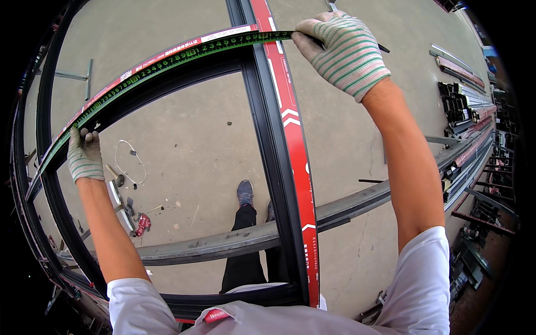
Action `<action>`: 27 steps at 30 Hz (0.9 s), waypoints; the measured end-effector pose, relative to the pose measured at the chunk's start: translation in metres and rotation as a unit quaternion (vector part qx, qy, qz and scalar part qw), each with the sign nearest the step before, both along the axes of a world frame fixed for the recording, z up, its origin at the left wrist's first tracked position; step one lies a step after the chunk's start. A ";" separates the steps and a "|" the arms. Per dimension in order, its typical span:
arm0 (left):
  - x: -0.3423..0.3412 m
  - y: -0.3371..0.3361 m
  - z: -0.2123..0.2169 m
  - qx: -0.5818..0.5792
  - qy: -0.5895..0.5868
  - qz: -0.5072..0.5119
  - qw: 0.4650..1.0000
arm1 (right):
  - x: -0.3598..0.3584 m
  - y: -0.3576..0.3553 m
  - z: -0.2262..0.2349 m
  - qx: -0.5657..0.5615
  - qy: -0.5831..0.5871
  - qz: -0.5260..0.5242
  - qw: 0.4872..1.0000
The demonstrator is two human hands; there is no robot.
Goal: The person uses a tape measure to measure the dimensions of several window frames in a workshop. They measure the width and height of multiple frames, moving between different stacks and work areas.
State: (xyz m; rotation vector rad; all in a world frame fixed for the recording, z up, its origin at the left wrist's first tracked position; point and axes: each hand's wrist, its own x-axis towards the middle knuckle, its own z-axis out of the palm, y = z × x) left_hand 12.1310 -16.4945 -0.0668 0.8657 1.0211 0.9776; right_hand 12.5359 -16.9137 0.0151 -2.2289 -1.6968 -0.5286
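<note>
Along the black frame (267, 123), far side: green tape measure (162, 65) stretched out, apparently for a straight reading.
Right hand (345, 53): closed, pinching the tape's end, likely for tension.
Left hand (85, 155): partly curled, fingertips at the tape, seemingly steadying it; firmness unclear.

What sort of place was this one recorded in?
Probably a metal-frame workshop: a large black frame with red film strips, a green tape measure stretched along its top bar, and long profiles lying at the right.
</note>
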 end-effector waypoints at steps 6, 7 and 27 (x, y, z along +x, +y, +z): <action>-0.001 0.000 0.003 0.004 -0.008 -0.016 1.000 | -0.004 -0.001 0.002 -0.002 -0.005 -0.001 1.000; -0.001 0.000 0.003 0.003 -0.008 -0.017 1.000 | -0.004 -0.001 0.002 -0.003 -0.004 -0.002 1.000; -0.003 0.005 0.000 0.013 -0.006 -0.022 1.000 | -0.001 -0.002 0.001 0.002 -0.017 0.003 1.000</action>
